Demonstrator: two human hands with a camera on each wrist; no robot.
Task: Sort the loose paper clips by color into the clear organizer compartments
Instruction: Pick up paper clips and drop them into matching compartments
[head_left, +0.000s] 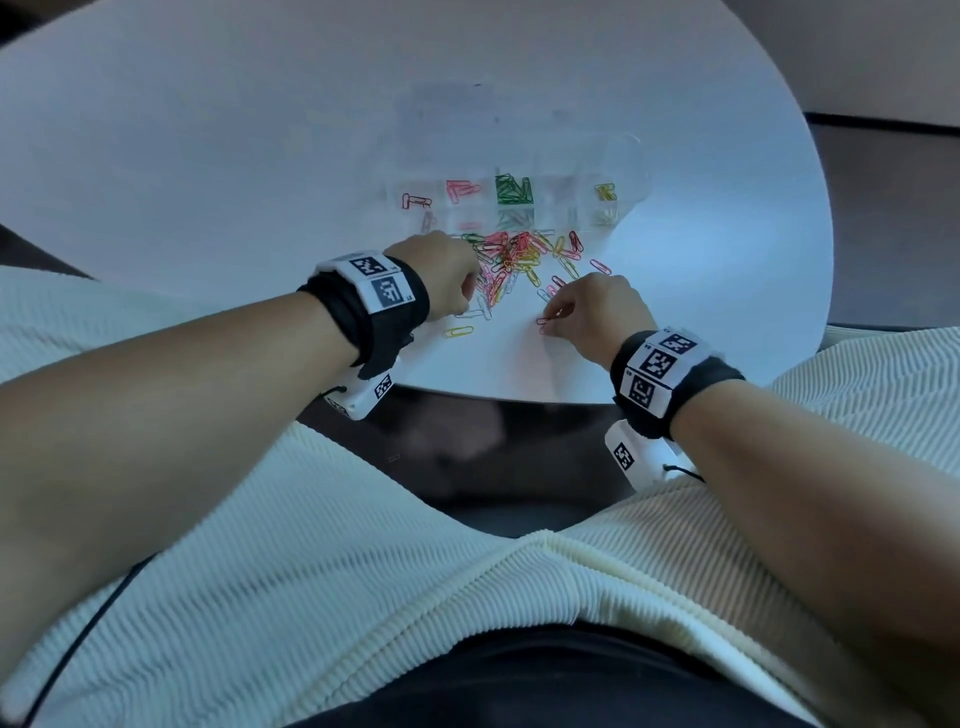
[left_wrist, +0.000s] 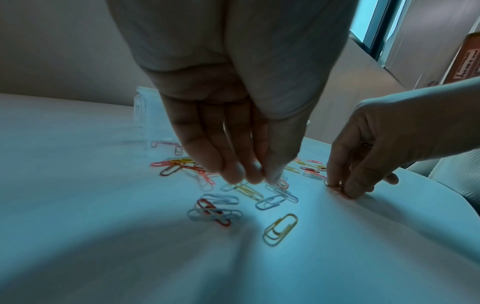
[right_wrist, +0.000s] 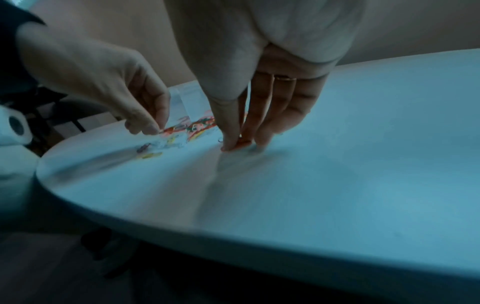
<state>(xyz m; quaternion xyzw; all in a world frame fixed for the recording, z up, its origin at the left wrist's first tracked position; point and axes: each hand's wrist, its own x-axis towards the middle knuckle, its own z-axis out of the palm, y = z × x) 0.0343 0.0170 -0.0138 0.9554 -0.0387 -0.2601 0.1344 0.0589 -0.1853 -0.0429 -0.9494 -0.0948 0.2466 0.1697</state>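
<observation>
The clear organizer (head_left: 566, 156) lies on the white table; its compartments hold a red clip, pink clips (head_left: 460, 189), green clips (head_left: 513, 189) and yellow clips (head_left: 605, 192). In front of it spreads a pile of loose coloured clips (head_left: 519, 254). My left hand (head_left: 470, 291) hovers at the pile's left edge with thumb and fingertips (left_wrist: 249, 176) brought together over white and yellow clips; blur hides whether a clip sits between them. To the right of the pile, my right hand (head_left: 553, 319) pinches a red paper clip (head_left: 544, 321) against the tabletop, thumb and index finger on it (left_wrist: 337, 185).
A lone yellow clip (left_wrist: 280, 229) and a red clip crossed with white ones (left_wrist: 213, 214) lie nearer me than the pile. The round table's near edge (head_left: 493, 397) runs just behind both wrists. A cardboard box (left_wrist: 467, 59) stands off to the right.
</observation>
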